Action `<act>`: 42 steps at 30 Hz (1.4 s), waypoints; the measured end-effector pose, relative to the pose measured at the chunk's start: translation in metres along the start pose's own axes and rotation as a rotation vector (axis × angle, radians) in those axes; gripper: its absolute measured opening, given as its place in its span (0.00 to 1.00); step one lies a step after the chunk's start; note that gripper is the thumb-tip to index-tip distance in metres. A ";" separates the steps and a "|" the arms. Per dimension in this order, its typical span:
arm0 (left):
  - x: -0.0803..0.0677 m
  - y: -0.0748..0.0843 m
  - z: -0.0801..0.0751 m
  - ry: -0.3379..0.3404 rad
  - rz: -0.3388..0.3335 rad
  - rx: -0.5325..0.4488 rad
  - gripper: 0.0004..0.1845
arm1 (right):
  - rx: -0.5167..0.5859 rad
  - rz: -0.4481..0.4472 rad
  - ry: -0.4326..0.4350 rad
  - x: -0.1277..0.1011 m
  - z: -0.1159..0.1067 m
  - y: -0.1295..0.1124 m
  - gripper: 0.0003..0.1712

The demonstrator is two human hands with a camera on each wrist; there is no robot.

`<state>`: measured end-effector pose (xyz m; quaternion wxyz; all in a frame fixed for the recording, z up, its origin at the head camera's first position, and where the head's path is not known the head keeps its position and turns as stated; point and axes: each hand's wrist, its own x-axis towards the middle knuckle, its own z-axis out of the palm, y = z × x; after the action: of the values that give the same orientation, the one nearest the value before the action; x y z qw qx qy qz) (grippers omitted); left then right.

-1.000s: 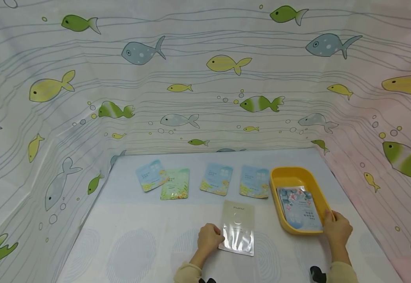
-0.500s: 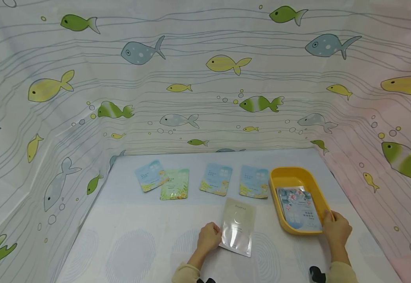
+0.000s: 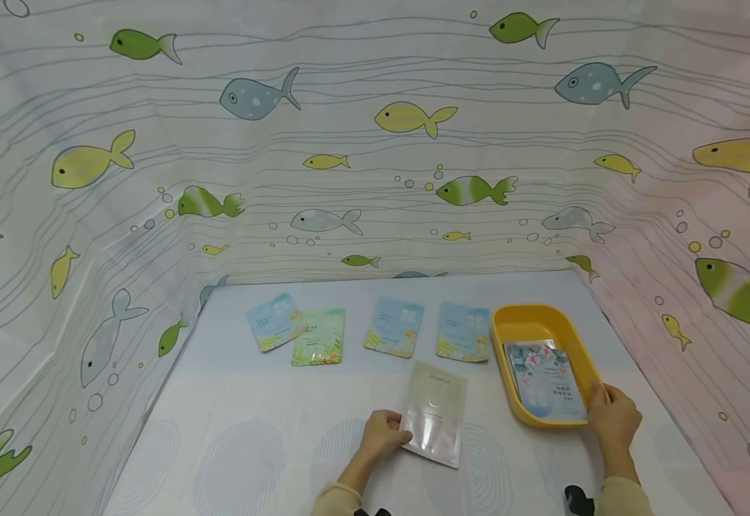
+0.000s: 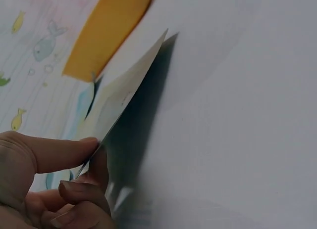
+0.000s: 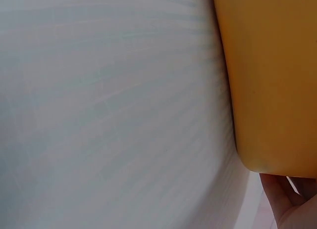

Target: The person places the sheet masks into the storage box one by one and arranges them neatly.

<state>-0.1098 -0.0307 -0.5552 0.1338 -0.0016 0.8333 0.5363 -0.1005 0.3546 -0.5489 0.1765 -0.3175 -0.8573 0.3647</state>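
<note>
Fingers and thumb of the left hand (image 3: 381, 434) pinch the beige sachet (image 3: 436, 413), its edge raised off the table (image 3: 252, 444); the right hand (image 3: 614, 417) grips the near corner of the yellow tray (image 3: 515, 320); a floral sachet (image 3: 545, 378) lies inside.

The beige sachet (image 3: 435, 413) near the middle looks like thin foil-backed plastic film, glossy at its near end and softer and matt toward the far end. The yellow tray (image 3: 512, 324) on the right is smooth plastic with a dull satin sheen, and the packet (image 3: 546, 379) in it is shiny printed film. The table cover (image 3: 252, 444) is smooth and matt, and the fish-print curtain (image 3: 349, 143) behind is smooth sheeting that creases like thin plastic.
</note>
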 end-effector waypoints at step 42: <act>0.023 0.079 0.052 -0.087 0.195 -0.421 0.12 | 0.005 0.062 -0.024 -0.001 0.002 -0.001 0.26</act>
<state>-0.1319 0.0520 -0.5103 0.1139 0.0741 0.6928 0.7082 -0.1008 0.3524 -0.5492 0.1555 -0.3391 -0.8481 0.3762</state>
